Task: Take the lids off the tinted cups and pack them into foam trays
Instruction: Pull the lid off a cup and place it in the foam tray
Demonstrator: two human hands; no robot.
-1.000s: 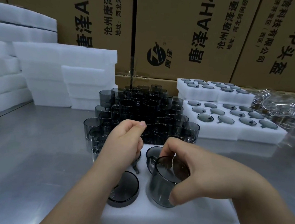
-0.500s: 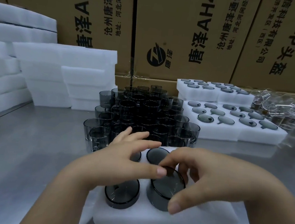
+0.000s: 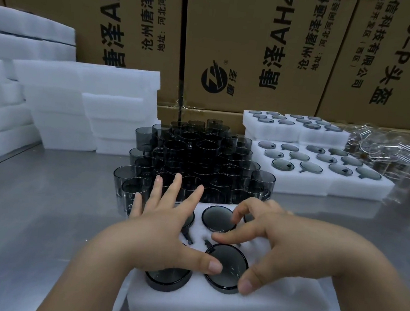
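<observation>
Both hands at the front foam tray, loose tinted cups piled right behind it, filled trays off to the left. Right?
No: the head view shows the filled trays off to the right, not the left. The left hand and right hand are at the front foam tray, loose tinted cups piled right behind it.

There was only the one view, worn on the person's head, facing forward and down from close above the foam tray point(image 3: 222, 310) at the bottom centre of the frame. Its wide angle bowed the cardboard boxes point(image 3: 260, 23) across the top and caught the steel table point(image 3: 32, 214) at lower left.
</observation>
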